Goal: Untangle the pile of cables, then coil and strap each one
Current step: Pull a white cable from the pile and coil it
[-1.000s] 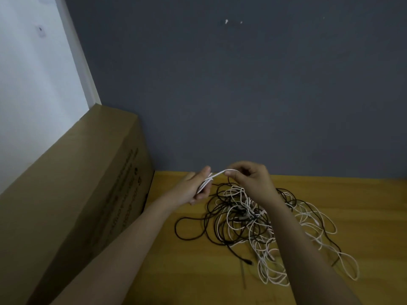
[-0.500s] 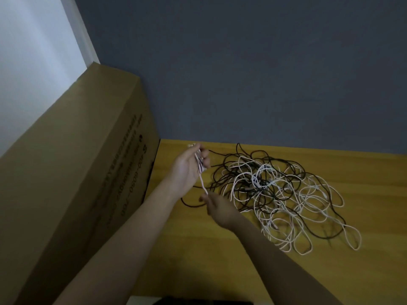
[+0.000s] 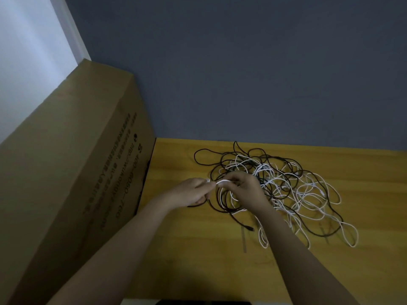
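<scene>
Grey-blue wall, wooden floor, cardboard box

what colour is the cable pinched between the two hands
White, seen in the head view: the cable stretches between the left hand and right hand.

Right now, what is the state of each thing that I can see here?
Left hand: pinches the white cable.
Right hand: pinches the same white cable.
White cable: short stretch held between both hands.
Pile of cables: tangled, black and white, lying on the table.
Cardboard box: closed, beside the table.

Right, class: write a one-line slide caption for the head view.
Both hands pinch a white cable above tangled cables.
</scene>
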